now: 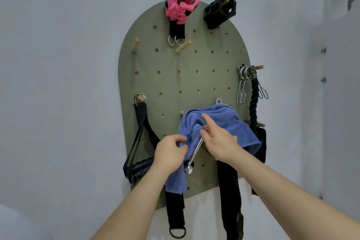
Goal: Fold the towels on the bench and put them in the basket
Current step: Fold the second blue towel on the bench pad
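The crumpled blue terry towel [224, 122], low-centre, drapes a slanted chrome bar [195, 151] on the arched green pegboard [155, 64]; our left hand [169, 152] pinches its edge, our right hand [218, 142] lies on the folds, grip untellable, so we lift it clear rather than tug.

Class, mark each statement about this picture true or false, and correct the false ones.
The blue terry towel hangs against the olive-green arched pegboard. True.
The left hand grips the towel. True.
The pink plastic collar hangs at the board's bottom. False: it hangs at the top.
The towel is neatly folded. False: it is bunched, unfolded.
The black braided rope hangs at the board's left edge. False: right edge.
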`<action>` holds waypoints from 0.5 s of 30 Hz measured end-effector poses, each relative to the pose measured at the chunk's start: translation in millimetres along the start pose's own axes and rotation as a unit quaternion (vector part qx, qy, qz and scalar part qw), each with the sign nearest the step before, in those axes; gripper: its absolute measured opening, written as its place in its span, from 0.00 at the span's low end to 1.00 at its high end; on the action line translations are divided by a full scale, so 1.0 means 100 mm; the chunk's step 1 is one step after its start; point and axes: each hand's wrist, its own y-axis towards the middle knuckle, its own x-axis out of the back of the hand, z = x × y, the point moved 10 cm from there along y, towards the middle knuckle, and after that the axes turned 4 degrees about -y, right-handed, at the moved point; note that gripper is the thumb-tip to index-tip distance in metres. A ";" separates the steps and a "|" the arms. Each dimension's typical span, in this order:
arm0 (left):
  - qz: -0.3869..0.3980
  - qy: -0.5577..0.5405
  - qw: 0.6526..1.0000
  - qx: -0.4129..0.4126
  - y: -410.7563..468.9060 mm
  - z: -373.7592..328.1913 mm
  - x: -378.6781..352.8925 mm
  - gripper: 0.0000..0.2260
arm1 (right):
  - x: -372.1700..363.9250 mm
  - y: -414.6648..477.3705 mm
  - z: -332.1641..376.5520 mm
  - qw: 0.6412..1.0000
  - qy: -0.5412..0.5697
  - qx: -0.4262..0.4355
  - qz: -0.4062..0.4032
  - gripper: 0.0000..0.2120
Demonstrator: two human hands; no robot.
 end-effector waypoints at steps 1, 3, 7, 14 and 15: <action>-0.052 -0.068 0.996 -0.012 -0.01 -0.10 0.18 0.11 | 0.07 0.06 0.02 1.000 -0.007 -0.002 -0.017 0.28; -0.075 -0.221 0.972 -0.039 -0.09 -0.36 0.39 0.12 | 0.18 0.18 0.11 0.999 -0.027 0.017 -0.040 0.33; 0.051 -0.264 0.943 -0.197 -0.43 -1.13 0.56 0.16 | 0.31 0.32 0.15 0.994 0.105 0.031 -0.021 0.24; 0.081 -0.239 0.950 -0.182 -0.64 -1.23 0.70 0.13 | 1.09 -0.27 0.04 0.980 -0.054 -0.016 -0.191 0.09; 0.090 -0.233 0.954 -0.167 -0.66 -1.21 0.67 0.12 | 1.07 -0.40 0.01 0.988 -0.003 -0.012 -0.155 0.10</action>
